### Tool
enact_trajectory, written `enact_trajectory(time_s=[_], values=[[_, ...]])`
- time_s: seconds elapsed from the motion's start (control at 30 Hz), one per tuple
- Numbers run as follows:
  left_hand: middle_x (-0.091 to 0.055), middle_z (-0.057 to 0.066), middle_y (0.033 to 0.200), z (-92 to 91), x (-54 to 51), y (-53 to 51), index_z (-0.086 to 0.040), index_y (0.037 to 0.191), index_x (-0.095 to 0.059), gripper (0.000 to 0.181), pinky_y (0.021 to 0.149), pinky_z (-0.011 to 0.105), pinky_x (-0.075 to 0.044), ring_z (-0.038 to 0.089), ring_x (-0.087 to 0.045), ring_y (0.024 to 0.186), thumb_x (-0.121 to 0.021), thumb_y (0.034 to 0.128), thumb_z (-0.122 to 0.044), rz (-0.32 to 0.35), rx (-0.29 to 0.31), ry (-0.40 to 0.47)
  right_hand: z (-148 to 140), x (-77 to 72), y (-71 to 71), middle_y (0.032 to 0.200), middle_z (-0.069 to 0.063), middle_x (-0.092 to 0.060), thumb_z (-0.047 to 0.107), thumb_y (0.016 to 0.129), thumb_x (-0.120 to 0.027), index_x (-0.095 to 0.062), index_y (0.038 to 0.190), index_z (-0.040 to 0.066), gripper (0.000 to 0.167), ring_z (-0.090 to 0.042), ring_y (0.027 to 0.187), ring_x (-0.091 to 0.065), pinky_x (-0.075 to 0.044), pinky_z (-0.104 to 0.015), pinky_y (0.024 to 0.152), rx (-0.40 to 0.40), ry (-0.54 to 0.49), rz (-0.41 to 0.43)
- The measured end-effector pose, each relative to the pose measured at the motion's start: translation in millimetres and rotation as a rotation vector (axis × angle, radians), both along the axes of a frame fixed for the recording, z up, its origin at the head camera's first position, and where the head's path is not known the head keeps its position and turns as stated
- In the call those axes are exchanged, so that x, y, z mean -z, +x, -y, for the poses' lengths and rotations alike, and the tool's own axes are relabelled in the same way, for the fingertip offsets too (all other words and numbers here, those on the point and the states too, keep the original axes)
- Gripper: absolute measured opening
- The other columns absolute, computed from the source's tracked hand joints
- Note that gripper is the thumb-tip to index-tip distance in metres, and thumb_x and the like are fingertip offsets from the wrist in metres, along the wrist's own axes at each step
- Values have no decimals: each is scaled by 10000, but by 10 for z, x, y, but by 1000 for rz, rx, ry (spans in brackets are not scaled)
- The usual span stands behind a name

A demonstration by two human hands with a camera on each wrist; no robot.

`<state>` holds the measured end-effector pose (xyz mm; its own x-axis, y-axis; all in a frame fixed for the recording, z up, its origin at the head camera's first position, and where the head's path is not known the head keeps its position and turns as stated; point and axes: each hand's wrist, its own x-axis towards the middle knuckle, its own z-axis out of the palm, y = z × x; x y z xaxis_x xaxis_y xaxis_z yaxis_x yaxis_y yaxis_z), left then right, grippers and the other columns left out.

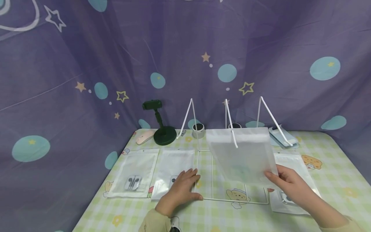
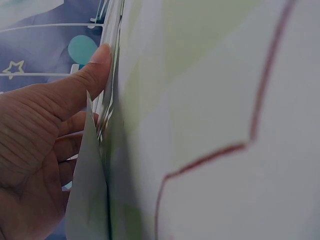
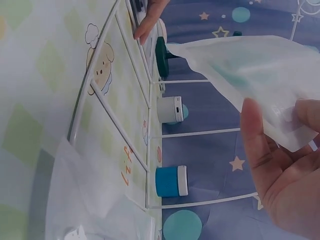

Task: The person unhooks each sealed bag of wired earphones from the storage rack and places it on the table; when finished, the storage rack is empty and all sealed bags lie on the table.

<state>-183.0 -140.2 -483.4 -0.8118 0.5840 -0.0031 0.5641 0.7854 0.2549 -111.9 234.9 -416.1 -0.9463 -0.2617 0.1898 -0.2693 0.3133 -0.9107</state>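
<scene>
A frosted zip bag (image 1: 242, 154) hangs by its top edge from the middle hook of a white wire display rack (image 1: 236, 201). My right hand (image 1: 295, 185) pinches the bag's lower right corner between thumb and fingers, tilting it. In the right wrist view, something greenish shows faintly through the bag (image 3: 265, 70); its kind is unclear. My left hand (image 1: 181, 190) rests low at the rack base's left side, over the edge of another frosted bag (image 1: 176, 158). Its fingers are spread and relaxed, with the thumb by the front wire.
A bag with wired earphones (image 1: 133, 182) lies far left, and another frosted bag (image 1: 290, 161) lies right. Behind stand a dark green phone stand (image 1: 164, 133), a pale pink mouse (image 1: 145, 137), a white cylinder (image 1: 198, 130) and a light blue object (image 1: 282, 137).
</scene>
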Motion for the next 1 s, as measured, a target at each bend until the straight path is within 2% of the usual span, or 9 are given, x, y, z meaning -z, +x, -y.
enact_trajectory(time_s=[0.07,0.17,0.23,0.37,0.6,0.8,0.9,0.97,1.0], values=[[-453,133,1474,0,-1,7,-65,1353,-568,808,1134,510,-269,321,-372,1381,-783,729,-532,-5,7,8,-12,6,38,1159,-13,-676,80,1017,-499,-548,1264,-103,312,-76,895,-659,-578,-366,593,7,10,-3],[-451,136,1476,0,-5,12,-61,1356,-565,809,1135,510,-270,325,-373,1380,-775,736,-536,-8,13,9,-28,2,99,1115,183,-652,82,1011,-512,-576,1236,-85,287,-65,899,-658,-583,-370,596,23,20,-6],[-450,135,1476,-2,-9,17,-59,1355,-565,811,1134,510,-272,327,-375,1378,-774,736,-540,-11,14,8,-50,-2,141,1102,221,-642,63,1007,-512,-589,1213,-83,264,-64,898,-657,-583,-364,593,18,28,-30],[-446,137,1479,-7,-22,19,-54,1356,-563,816,1136,508,-270,330,-372,1380,-777,735,-536,-11,14,8,-96,-11,225,1103,191,-653,11,992,-513,-621,1188,-29,227,-71,887,-663,-581,-353,586,13,34,-81],[-440,136,1483,-1,-36,22,-58,1363,-558,819,1140,505,-265,323,-367,1384,-778,734,-534,-5,11,0,-182,-10,375,1117,169,-659,-61,971,-507,-646,1208,84,312,-49,898,-659,-581,-350,569,27,19,-123],[-440,135,1483,6,-38,40,-55,1362,-558,818,1143,500,-261,322,-364,1386,-777,736,-535,-9,9,1,-268,-53,538,1153,158,-648,-64,982,-481,-625,1217,36,293,-55,933,-659,-583,-347,593,56,53,-113],[-437,137,1485,-3,-43,41,-55,1363,-556,817,1145,501,-257,323,-360,1389,-780,736,-528,-7,9,1,-352,-75,636,1144,151,-646,-43,992,-480,-623,1188,30,254,-76,898,-669,-575,-330,599,122,101,-97],[-438,136,1485,-10,-42,41,-57,1363,-557,818,1146,500,-255,321,-360,1389,-779,733,-531,-4,10,2,-420,-94,705,1118,124,-653,-85,979,-470,-622,1177,23,272,-92,846,-666,-558,-300,593,152,101,-139],[-438,135,1485,-14,-42,45,-58,1361,-558,819,1146,500,-255,321,-360,1389,-779,731,-533,-2,10,3,-460,-99,736,1091,105,-661,-113,970,-461,-626,1161,20,285,-103,808,-660,-545,-282,586,166,67,-159]])
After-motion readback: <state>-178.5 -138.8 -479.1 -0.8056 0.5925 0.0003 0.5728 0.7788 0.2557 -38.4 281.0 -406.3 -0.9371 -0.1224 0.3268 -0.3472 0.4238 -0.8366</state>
